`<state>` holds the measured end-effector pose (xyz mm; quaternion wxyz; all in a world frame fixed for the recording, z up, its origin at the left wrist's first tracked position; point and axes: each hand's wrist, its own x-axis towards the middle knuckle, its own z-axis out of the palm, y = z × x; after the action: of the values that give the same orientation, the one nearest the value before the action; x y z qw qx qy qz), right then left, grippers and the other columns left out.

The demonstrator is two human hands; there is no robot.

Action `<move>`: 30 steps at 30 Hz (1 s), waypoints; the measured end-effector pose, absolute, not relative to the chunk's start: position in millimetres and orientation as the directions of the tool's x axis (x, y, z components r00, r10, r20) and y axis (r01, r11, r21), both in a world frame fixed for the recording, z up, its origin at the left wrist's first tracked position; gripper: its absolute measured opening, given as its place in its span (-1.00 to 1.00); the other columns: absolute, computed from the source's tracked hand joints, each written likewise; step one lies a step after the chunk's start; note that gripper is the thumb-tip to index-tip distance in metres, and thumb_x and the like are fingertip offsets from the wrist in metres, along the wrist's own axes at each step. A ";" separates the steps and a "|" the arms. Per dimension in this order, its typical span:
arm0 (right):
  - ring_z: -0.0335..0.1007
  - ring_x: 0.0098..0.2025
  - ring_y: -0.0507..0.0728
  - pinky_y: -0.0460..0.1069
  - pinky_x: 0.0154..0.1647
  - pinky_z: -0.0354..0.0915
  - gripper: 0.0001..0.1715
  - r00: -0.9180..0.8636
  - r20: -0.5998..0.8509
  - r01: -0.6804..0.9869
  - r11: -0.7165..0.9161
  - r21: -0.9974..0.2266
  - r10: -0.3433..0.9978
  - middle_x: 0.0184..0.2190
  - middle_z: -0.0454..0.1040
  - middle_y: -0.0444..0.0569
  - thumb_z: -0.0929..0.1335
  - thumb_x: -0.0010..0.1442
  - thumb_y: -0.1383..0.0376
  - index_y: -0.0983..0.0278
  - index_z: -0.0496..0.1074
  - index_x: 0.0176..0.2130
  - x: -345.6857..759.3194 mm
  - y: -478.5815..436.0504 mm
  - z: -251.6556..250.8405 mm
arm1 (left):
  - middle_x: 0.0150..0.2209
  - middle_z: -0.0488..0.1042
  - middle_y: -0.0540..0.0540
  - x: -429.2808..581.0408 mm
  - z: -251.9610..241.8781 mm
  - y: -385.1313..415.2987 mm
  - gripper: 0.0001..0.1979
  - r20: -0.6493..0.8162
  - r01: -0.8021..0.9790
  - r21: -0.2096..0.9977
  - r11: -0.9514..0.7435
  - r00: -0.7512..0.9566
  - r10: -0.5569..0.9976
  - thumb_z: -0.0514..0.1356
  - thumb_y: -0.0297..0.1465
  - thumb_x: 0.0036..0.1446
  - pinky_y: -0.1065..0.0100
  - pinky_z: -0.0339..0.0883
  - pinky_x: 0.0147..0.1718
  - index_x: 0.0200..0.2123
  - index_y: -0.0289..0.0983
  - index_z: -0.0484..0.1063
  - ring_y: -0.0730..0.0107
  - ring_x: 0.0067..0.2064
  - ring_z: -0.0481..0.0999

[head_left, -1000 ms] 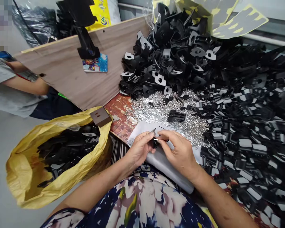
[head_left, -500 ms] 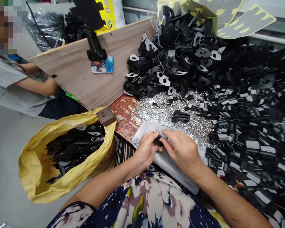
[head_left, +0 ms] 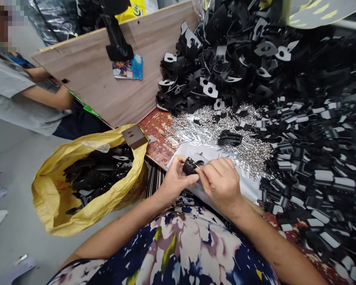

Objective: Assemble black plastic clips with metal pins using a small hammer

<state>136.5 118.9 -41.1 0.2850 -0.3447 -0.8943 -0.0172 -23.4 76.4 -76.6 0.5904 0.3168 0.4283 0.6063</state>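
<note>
Between both hands' fingers [head_left: 192, 179], a half-hidden black clip [head_left: 190, 165].

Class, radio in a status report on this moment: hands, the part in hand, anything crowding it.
Left hand grips small black clip. Right hand pinches thin metal pin at it. Silver pin heap just beyond.

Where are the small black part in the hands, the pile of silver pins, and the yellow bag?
small black part [head_left: 190, 165]: head view, on its rounded black body between the fingertips.
pile of silver pins [head_left: 201, 132]: head view, on the middle of the heap.
yellow bag [head_left: 56, 213]: head view, on its crumpled lower wall.
</note>
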 end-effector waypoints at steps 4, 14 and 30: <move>0.39 -0.20 0.18 0.08 -0.12 0.23 -0.82 -0.702 0.320 0.595 0.771 -0.227 0.636 -0.24 0.51 0.00 0.31 0.43 0.22 0.26 0.45 -0.08 154.9 118.4 -47.3 | -0.24 0.49 0.01 -60.8 -78.2 54.3 -0.56 -0.134 -0.137 0.984 0.109 -0.189 0.973 0.40 -0.29 0.11 0.52 0.17 -0.58 0.02 -0.15 0.36 0.55 -0.49 0.33; 0.36 -0.54 0.13 -0.01 -0.51 0.11 -0.86 -0.486 -0.229 0.874 0.472 -0.119 0.843 -0.53 0.43 -0.16 0.32 0.35 0.27 0.25 0.37 -0.09 223.3 119.8 -69.3 | -0.53 0.37 0.07 -43.5 -122.1 47.9 -0.69 -0.237 0.024 0.969 0.247 -0.202 0.950 0.23 -0.09 0.25 0.45 0.11 -0.65 -0.17 -0.19 0.54 0.45 -0.61 0.26; 0.45 -0.46 0.04 -0.08 -0.42 0.33 -0.24 -0.605 0.370 0.683 0.698 -0.216 0.706 -0.35 0.55 -0.09 0.28 0.38 0.42 0.09 0.10 0.46 214.8 78.6 -67.4 | -0.56 0.37 0.03 -37.0 -129.7 47.9 -0.71 -0.029 0.207 0.974 0.095 -0.299 0.954 0.12 -0.25 0.36 0.37 0.14 -0.38 -0.21 -0.19 0.64 0.30 -0.47 0.37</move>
<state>214.8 78.6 -67.4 0.2178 -0.3877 -0.8953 0.0262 -37.0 47.9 -129.7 0.3774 0.4562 0.6363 0.4945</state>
